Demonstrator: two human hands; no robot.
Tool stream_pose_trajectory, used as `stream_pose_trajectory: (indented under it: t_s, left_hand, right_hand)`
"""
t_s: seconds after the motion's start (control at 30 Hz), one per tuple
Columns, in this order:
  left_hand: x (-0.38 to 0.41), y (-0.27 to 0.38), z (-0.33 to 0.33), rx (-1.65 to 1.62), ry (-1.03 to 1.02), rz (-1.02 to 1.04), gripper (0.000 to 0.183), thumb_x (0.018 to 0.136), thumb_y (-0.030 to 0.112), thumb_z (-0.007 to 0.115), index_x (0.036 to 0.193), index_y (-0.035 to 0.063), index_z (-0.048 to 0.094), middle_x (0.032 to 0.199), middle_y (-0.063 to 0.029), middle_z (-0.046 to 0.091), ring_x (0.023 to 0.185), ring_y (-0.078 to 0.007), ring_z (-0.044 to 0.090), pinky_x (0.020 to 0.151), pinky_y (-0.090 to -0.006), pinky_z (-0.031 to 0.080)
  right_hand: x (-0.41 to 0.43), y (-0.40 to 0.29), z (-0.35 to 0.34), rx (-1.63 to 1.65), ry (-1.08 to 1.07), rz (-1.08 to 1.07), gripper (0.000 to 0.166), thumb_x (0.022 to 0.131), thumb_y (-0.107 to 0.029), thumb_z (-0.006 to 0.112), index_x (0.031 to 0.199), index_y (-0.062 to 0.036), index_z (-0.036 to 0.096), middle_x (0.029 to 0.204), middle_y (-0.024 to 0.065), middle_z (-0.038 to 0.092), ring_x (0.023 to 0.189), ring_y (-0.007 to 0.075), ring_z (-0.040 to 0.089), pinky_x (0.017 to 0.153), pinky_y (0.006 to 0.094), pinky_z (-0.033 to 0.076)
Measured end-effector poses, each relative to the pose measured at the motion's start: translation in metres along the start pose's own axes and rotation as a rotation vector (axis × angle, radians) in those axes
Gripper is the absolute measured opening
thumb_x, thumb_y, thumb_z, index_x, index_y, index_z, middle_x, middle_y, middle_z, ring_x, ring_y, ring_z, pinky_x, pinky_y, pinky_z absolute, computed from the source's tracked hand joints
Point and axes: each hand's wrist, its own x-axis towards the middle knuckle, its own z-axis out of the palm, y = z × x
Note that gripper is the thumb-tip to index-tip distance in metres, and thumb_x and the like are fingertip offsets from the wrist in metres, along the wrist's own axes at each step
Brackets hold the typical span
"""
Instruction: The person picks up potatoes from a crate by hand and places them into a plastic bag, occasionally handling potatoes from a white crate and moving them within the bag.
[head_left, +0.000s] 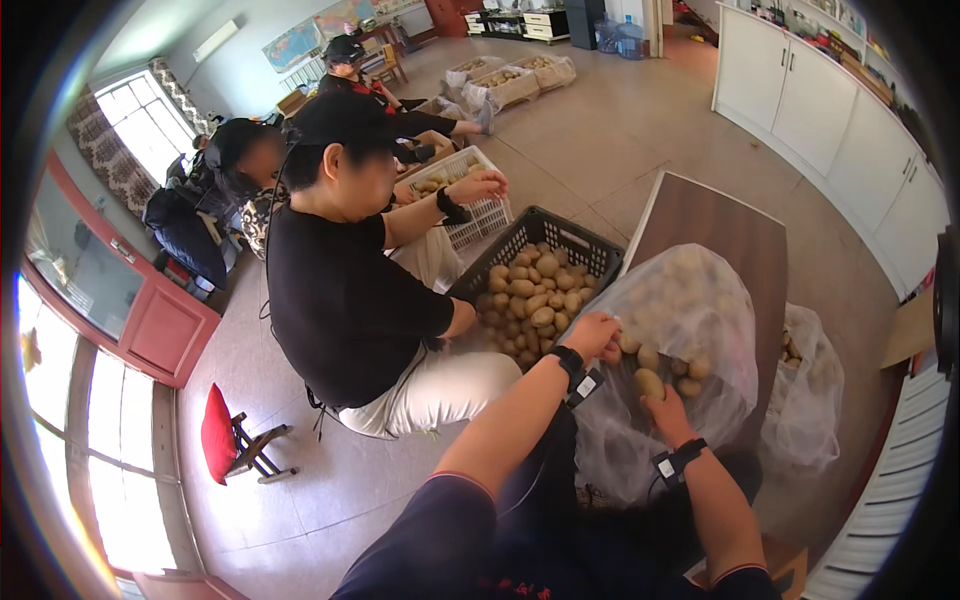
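Note:
In front of me a translucent plastic bag (694, 292) of potatoes lies over the end of a brown board (720, 206). My left hand (595, 337) is closed on the bag's left edge, beside the potatoes at its mouth. My right hand (666, 416), at the lower side of the opening, has its thumb and fingers on an oblong potato (649, 383). More potatoes (688, 375) show at the mouth, and others are blurred behind the plastic. Both wrists wear black straps with small white-labelled devices. Left of the bag stands a black plastic crate (577, 238) filled with potatoes (536, 296).
A co-worker in black (352, 300) sits close on the left, one arm at the black crate. Beyond stands a white crate (480, 225) with potatoes. Another plastic bag (806, 405) lies right of the board. A stool with a red cushion (215, 435) stands at left; white cabinets (817, 112) line the right.

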Motion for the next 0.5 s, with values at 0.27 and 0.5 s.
stream_pose_trajectory:
  t_s: [0.27, 0.5]
  left_hand:
    - [0.004, -0.005, -0.006, 0.415, -0.287, 0.349, 0.038, 0.089, 0.037, 0.060, 0.111, 0.0051, 0.057, 0.097, -0.0051, 0.059, 0.087, -0.0203, 0.060, 0.063, -0.0349, 0.052]
    - [-0.027, 0.027, 0.015, 0.270, -0.386, -0.155, 0.045, 0.085, 0.041, 0.065, 0.116, 0.0097, 0.056, 0.101, -0.0056, 0.061, 0.089, -0.0216, 0.062, 0.060, -0.0362, 0.053]
  right_hand:
    - [-0.011, -0.052, 0.012, 0.660, -0.146, 0.038, 0.035, 0.091, -0.039, 0.056, 0.117, -0.0164, 0.055, 0.091, -0.0029, 0.056, 0.073, 0.0104, 0.052, 0.053, 0.0241, 0.039]
    - [0.000, -0.056, 0.004, 0.600, -0.277, 0.012, 0.044, 0.097, -0.052, 0.040, 0.090, -0.0110, 0.056, 0.067, 0.0007, 0.051, 0.054, 0.0102, 0.045, 0.046, 0.0227, 0.033]
